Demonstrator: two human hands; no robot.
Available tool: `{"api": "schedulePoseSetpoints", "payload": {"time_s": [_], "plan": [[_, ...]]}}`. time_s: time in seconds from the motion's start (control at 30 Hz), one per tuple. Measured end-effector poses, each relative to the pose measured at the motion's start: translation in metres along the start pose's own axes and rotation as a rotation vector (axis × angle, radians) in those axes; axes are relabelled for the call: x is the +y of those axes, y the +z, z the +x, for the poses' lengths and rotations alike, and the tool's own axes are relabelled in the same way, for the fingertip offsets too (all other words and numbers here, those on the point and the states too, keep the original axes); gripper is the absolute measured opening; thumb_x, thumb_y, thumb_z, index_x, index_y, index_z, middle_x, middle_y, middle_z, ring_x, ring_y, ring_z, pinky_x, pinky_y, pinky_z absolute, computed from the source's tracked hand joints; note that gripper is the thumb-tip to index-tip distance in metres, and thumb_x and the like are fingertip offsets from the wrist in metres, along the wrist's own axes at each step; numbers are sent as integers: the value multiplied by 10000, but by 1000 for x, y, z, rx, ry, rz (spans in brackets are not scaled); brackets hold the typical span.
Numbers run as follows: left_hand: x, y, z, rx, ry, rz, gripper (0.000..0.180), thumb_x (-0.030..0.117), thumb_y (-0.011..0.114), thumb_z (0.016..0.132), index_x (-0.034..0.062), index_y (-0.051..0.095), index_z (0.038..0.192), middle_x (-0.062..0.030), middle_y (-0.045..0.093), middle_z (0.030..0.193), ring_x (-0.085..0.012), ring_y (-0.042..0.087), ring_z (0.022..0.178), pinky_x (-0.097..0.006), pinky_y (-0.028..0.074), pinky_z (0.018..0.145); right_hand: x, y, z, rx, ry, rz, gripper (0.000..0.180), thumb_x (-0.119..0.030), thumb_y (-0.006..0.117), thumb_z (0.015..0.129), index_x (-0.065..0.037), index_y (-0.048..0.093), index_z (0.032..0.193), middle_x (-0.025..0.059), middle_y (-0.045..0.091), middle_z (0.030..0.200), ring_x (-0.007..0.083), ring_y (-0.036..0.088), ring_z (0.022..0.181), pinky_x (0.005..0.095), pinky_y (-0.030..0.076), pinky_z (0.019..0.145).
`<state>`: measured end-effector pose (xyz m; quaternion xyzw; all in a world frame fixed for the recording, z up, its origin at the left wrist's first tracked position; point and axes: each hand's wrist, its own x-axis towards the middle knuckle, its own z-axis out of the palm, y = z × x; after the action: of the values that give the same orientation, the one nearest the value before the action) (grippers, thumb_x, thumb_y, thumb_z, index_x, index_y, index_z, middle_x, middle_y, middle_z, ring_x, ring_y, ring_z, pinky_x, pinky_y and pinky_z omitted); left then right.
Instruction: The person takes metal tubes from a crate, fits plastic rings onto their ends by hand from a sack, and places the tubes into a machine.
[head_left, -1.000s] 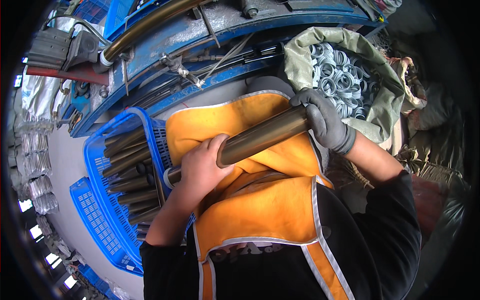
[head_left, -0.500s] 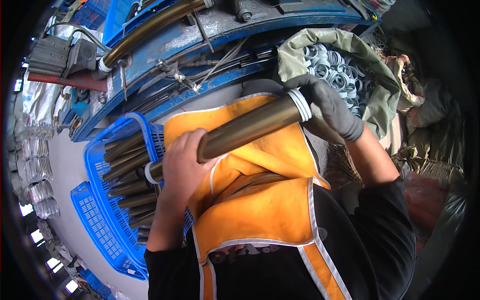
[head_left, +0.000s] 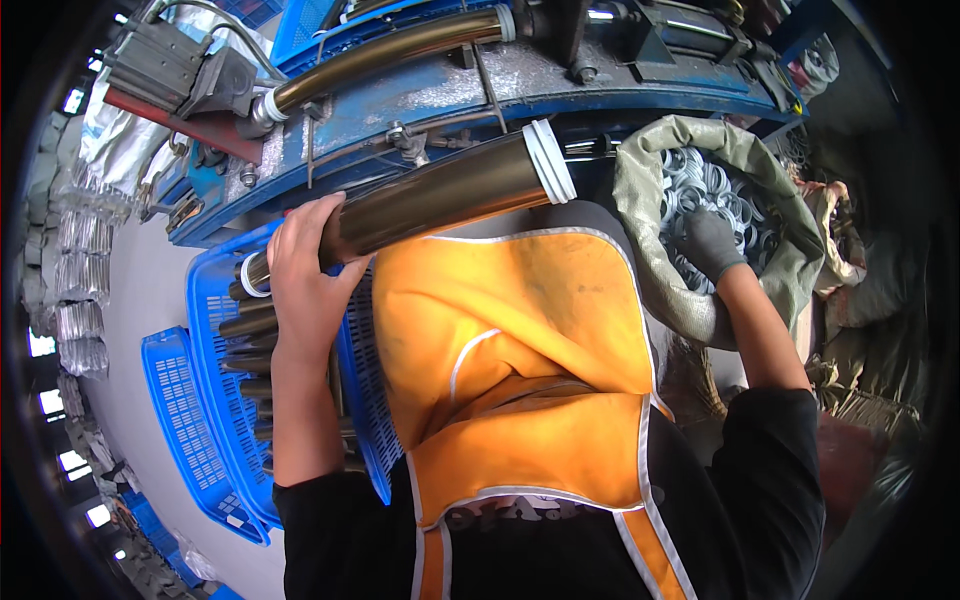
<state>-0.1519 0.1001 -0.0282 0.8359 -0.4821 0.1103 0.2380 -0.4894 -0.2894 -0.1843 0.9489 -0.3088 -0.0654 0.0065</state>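
Observation:
My bare left hand (head_left: 308,265) is wrapped round a bronze-coloured metal tube (head_left: 435,200) near its left end. The tube slants up to the right over my lap. White rings (head_left: 550,162) sit round its right end, and another white ring (head_left: 253,276) shows at the left, beyond my hand. My right hand (head_left: 712,245), in a grey glove, reaches into an open green woven sack (head_left: 640,185) of pale grey-white rings (head_left: 690,180). Its fingers are down among the rings and mostly hidden.
Below my left arm, a blue plastic basket (head_left: 205,285) holds several bronze tubes (head_left: 250,325). Ahead stands a blue metal workbench (head_left: 420,95) with another ringed bronze tube (head_left: 390,60) lying across a machine. A second blue basket (head_left: 170,400) lies at the left.
My right hand has left the tube's ringed end and moved right into the sack of rings. My left hand still holds the tube, which now appears higher in the view.

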Motion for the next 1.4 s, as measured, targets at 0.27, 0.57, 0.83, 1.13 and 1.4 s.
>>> {"api": "schedulePoseSetpoints", "payload": {"time_s": [0.27, 0.57, 0.83, 1.13, 1.4], "plan": [[-27, -11, 28, 70, 12, 108, 661, 80, 845, 646, 106, 605, 1261, -108, 646, 1173, -323, 603, 1115, -434, 429, 994, 27, -17, 2, 173, -34, -45, 161, -149, 556, 859, -29, 651, 910, 241, 652, 1063, 392, 673, 852, 494, 541, 742], [-55, -15, 89, 176, 86, 125, 615, 136, 835, 676, 140, 613, 1249, -85, 656, 1136, -316, 614, 1078, -440, 443, 965, 57, 25, 22, 68, 12, -167, 155, -111, 516, 862, -56, 659, 892, 194, 658, 960, 371, 677, 817, 472, 555, 702], [-65, -9, 137, 198, 153, 229, 605, 149, 817, 686, 135, 616, 1256, -90, 657, 1173, -313, 609, 1108, -430, 434, 987, 69, 27, 35, -5, -13, -140, 146, -177, 578, 830, -91, 695, 839, 164, 672, 889, 369, 666, 844, 477, 529, 756], [-63, 16, 180, 196, 222, 304, 598, 161, 810, 713, 170, 601, 1274, -76, 654, 1131, -323, 603, 1095, -454, 426, 988, 62, 16, 37, 4, -92, -148, 127, -126, 551, 812, -71, 665, 810, 164, 666, 892, 347, 663, 827, 461, 537, 715], [-86, 74, 214, -88, 75, 274, 673, 204, 838, 695, 178, 592, 1320, -92, 656, 1224, -307, 599, 1178, -452, 441, 1028, 60, 14, 33, 10, -81, -169, 120, -131, 555, 814, -75, 661, 821, 154, 658, 887, 344, 660, 819, 463, 536, 705]]}}
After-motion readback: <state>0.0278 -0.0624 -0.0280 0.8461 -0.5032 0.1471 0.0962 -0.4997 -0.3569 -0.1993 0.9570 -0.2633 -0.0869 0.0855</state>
